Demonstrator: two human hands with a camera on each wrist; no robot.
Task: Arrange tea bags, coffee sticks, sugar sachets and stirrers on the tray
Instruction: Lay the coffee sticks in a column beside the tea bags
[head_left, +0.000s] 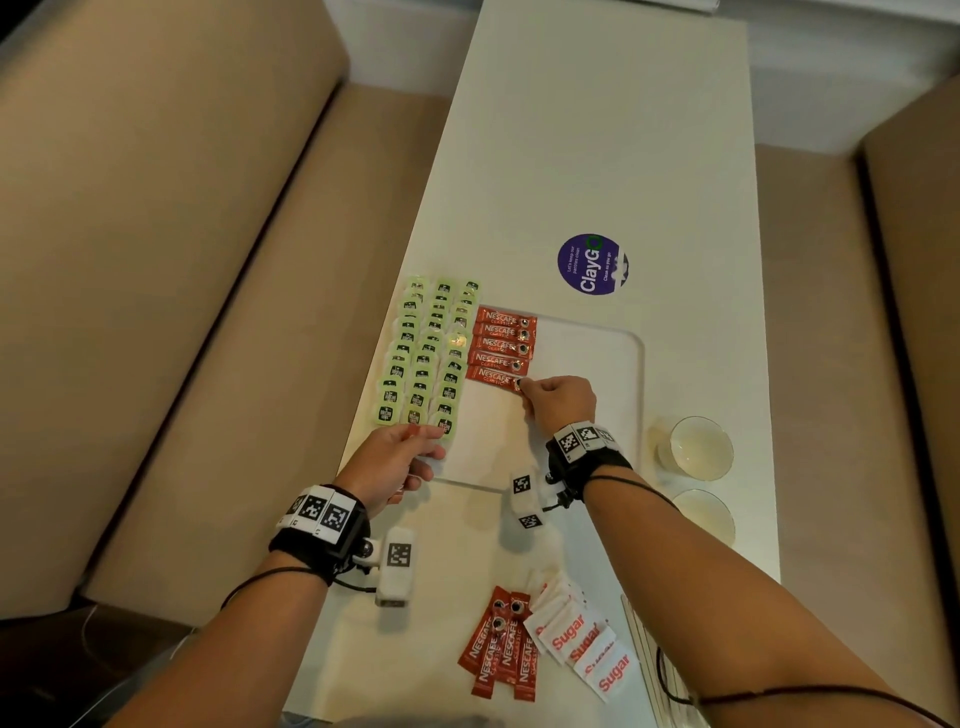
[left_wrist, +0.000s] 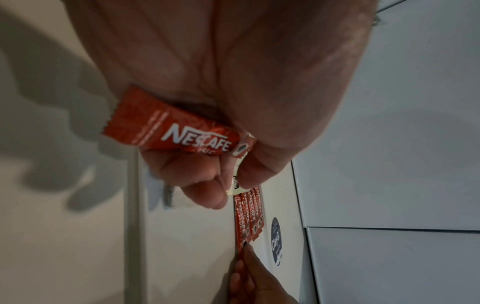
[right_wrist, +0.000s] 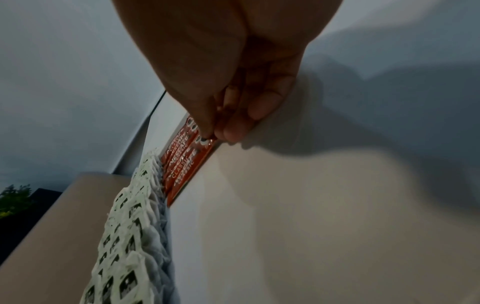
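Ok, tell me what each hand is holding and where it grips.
Left hand: a spare coffee stick, gripped at its cup-printed end. Right hand: fingers pinch the cup-printed end of the nearest stick in the row.

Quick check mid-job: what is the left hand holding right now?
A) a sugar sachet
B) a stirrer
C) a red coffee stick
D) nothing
C: in the left wrist view the left hand has its fingers curled round a red coffee stick, while the right hand sets another into the row on the tray.
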